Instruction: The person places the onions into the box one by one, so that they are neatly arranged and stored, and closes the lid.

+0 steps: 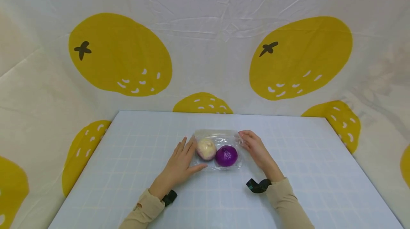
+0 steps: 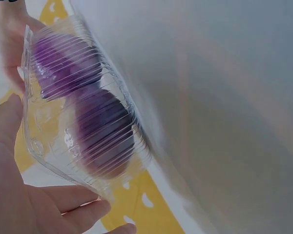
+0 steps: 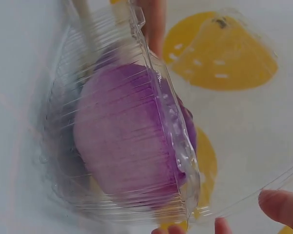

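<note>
A clear plastic clamshell container (image 1: 221,167) lies on the table with its lid (image 1: 216,132) raised at the back. Inside sit two round vegetables side by side. The left one (image 1: 206,149) is cream on top with purple lower sides, and the right one is a deep purple onion (image 1: 226,156). My left hand (image 1: 180,161) rests against the container's left side, fingers straight and thumb stretched along the front. At the right back corner, my right hand (image 1: 254,149) holds the lid's edge with bent fingers. Ribbed plastic blurs the vegetables in both wrist views.
The white table (image 1: 144,133) carries a faint grid and ends at a back edge. Behind it hangs a pale cloth (image 1: 211,61) printed with large yellow fruit shapes. Black straps (image 1: 258,185) circle the wrists below beige sleeves (image 1: 286,200).
</note>
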`<act>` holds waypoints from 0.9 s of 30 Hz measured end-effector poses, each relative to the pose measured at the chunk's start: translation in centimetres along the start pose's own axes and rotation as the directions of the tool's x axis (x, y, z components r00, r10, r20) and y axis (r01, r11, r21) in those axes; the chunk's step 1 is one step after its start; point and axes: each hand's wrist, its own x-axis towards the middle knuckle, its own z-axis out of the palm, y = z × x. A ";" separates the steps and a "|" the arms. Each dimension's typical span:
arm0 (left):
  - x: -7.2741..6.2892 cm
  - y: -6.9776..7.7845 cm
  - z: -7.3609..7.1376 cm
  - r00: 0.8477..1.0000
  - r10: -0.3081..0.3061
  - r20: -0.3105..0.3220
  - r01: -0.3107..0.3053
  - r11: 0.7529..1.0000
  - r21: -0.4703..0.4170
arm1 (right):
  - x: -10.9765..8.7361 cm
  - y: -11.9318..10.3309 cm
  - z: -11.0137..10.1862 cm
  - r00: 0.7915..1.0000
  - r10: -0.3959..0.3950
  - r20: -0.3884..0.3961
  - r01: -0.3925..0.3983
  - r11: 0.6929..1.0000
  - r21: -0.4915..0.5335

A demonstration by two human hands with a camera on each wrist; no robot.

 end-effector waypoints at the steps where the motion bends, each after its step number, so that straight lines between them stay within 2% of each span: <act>1: 0.0 -0.1 0.0 1.000 -0.001 0.002 0.001 1.000 -0.006 | 0.0 0.0 0.0 1.000 -0.003 -0.001 0.003 1.000 -0.013; 5: -0.4 -0.4 -0.4 1.000 -0.010 0.015 0.011 0.998 -0.064 | -0.2 -0.1 0.1 1.000 -0.004 -0.007 0.004 0.998 -0.060; 8: -0.8 -0.8 -1.0 0.999 -0.023 0.027 0.026 0.988 -0.150 | -0.4 -0.1 0.1 1.000 -0.001 -0.011 0.000 0.995 -0.103; 9: -1.0 -1.0 -1.2 0.999 -0.035 0.035 0.041 0.981 -0.189 | -0.4 0.0 0.1 1.000 -0.004 -0.010 0.002 0.992 -0.128; 11: -1.2 -1.5 -1.5 0.996 -0.077 0.054 0.090 0.945 -0.314 | -0.5 0.1 0.0 1.000 -0.007 -0.010 0.006 0.989 -0.148; 12: -1.3 -1.7 -1.7 0.993 -0.099 0.056 0.113 0.918 -0.380 | -0.6 0.2 -0.1 1.000 -0.011 -0.008 0.009 0.988 -0.156; 13: -1.3 -1.9 -1.8 0.990 -0.123 0.062 0.138 0.881 -0.453 | -0.6 0.3 -0.2 1.000 -0.015 -0.002 0.014 0.987 -0.162; 15: -1.3 -2.2 -2.0 0.981 -0.178 0.082 0.192 0.785 -0.589 | -0.8 0.5 -0.3 1.000 -0.020 0.005 0.021 0.984 -0.179; 17: -1.0 -2.4 -2.1 0.971 -0.214 0.110 0.229 0.689 -0.687 | -1.0 0.7 -0.4 1.000 -0.018 0.014 0.021 0.984 -0.179; 20: -0.8 -2.7 -1.9 0.956 -0.239 0.171 0.280 0.560 -0.780 | -1.3 0.9 -0.5 1.000 -0.011 0.025 0.016 0.983 -0.182; 23: -0.7 -2.7 -1.5 0.942 -0.241 0.236 0.323 0.449 -0.833 | -1.6 1.0 -0.6 0.999 0.001 0.036 0.005 0.982 -0.186; 25: -0.8 -2.7 -1.2 0.931 -0.237 0.277 0.352 0.383 -0.854 | -1.8 1.2 -0.7 0.999 0.008 0.045 0.001 0.982 -0.191; 27: -0.9 -2.6 -0.8 0.920 -0.239 0.311 0.378 0.330 -0.865 | -2.1 1.3 -0.8 0.999 0.008 0.052 0.002 0.981 -0.193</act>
